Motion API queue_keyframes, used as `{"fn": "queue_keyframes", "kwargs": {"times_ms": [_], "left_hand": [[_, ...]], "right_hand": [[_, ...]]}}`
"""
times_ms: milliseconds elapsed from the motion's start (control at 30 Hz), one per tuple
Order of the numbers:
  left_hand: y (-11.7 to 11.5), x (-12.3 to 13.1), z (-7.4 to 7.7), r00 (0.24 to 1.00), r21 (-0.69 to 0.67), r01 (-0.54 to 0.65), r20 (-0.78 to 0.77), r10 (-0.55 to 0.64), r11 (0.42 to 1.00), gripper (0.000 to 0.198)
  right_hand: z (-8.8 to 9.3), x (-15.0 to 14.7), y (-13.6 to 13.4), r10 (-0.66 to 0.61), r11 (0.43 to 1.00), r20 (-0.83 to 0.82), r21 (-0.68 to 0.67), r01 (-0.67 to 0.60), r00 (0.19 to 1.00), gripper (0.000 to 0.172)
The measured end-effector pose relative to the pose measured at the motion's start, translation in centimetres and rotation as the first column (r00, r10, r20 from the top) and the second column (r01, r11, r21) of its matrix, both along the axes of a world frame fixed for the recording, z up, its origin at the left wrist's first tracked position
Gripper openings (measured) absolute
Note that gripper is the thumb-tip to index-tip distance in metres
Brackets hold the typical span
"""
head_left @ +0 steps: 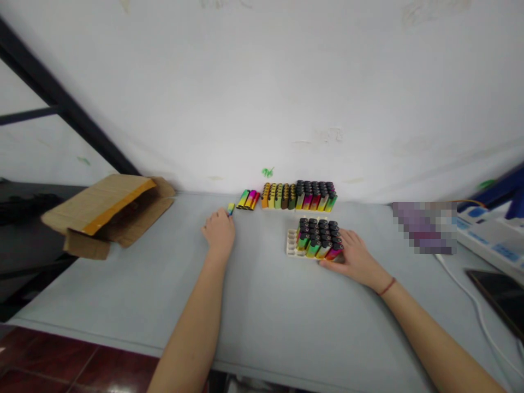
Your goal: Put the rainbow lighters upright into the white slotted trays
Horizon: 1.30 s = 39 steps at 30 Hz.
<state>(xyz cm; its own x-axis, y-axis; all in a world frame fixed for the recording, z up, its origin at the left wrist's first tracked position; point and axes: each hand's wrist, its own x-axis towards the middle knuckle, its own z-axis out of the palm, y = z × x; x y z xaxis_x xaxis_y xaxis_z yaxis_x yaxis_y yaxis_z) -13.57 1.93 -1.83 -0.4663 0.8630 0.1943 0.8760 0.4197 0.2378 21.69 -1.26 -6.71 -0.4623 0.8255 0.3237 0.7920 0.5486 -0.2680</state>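
Observation:
My left hand (220, 232) is closed on a lighter (231, 208), whose yellow and blue end sticks out past the fingers. Just right of it, a few multicoloured lighters (249, 200) lie flat together near the wall. My right hand (358, 257) grips the right side of a white tray (291, 252), thumb along the front edge and fingers behind. Several black-topped lighters (314, 248) stand upright in this tray, and the slots in its left column hold nothing. Part of the tray's right edge is hidden by my hand.
Against the wall stand more upright lighters, a gold and dark group (279, 196) beside a black-topped group (315, 195). An open cardboard box (110, 210) lies at left. On the right are a power strip (487, 240), a white cable (478, 305) and a phone (497, 295).

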Motion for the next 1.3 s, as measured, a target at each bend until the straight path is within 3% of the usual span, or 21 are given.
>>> {"fn": "queue_keyframes", "kwargs": {"times_ms": [100,200,267,333,400,467,533,600,700,767,867,1067,1300], "left_hand": [[0.2,-0.9,-0.2,0.995,0.057,0.049,0.085,-0.054,0.997,0.036],[0.6,-1.5,-0.2,0.968,0.23,0.058,0.225,-0.111,0.972,0.032],[1.0,-1.7,0.0,0.922,0.395,0.006,0.354,-0.158,0.919,0.03],[1.3,-1.6,0.2,0.822,0.545,-0.096,0.515,-0.242,0.833,0.032],[1.5,-1.2,0.4,0.638,0.608,-0.214,0.68,-0.362,0.765,0.031],[1.6,-0.5,0.6,0.389,0.574,-0.301,0.803,-0.451,0.762,0.027],[1.5,0.3,0.9,0.145,0.488,-0.332,0.872,-0.467,0.807,0.024],[1.1,1.2,1.3,-0.053,0.394,-0.33,0.9,-0.434,0.858,0.023],[0.6,2.6,1.9,-0.237,0.286,-0.254,0.908,-0.346,0.924,0.021],[0.3,3.4,2.1,-0.26,0.253,-0.163,0.921,-0.289,0.954,0.021],[0.0,4.3,1.9,-0.183,0.291,-0.061,0.937,-0.298,0.955,0.032],[0.0,5.2,0.7,-0.067,0.427,-0.041,0.901,-0.429,0.903,0.037],[0.3,5.3,0.7,-0.159,0.329,-0.077,0.928,-0.338,0.941,0.052]], "right_hand": [[0.0,0.0,0.0,0.003,1.0,0.004,0.004,-0.003,1.0,0.075],[0.0,0.0,0.0,-0.001,1.0,0.004,0.001,0.001,1.0,0.075],[0.1,0.0,0.0,0.0,1.0,0.001,-0.003,0.0,1.0,0.075],[0.2,0.0,0.0,0.006,1.0,-0.002,-0.003,-0.006,1.0,0.075],[0.2,0.0,0.0,0.012,1.0,-0.001,-0.001,-0.012,1.0,0.074],[0.2,0.0,0.0,0.008,1.0,0.001,0.003,-0.008,1.0,0.075],[0.1,0.0,0.0,0.001,1.0,0.004,0.006,-0.001,1.0,0.076],[0.1,0.0,0.0,0.005,1.0,0.006,0.006,-0.005,1.0,0.076],[0.1,0.0,0.0,0.009,1.0,0.009,0.008,-0.009,1.0,0.076],[0.1,-0.1,0.0,0.003,1.0,0.011,0.006,-0.003,1.0,0.075],[0.1,-0.1,0.0,-0.001,1.0,0.009,-0.002,0.001,1.0,0.075],[0.0,0.0,0.0,-0.003,1.0,-0.004,-0.01,0.003,1.0,0.076],[0.1,0.0,0.0,-0.003,1.0,0.007,-0.015,0.003,1.0,0.077]]}}
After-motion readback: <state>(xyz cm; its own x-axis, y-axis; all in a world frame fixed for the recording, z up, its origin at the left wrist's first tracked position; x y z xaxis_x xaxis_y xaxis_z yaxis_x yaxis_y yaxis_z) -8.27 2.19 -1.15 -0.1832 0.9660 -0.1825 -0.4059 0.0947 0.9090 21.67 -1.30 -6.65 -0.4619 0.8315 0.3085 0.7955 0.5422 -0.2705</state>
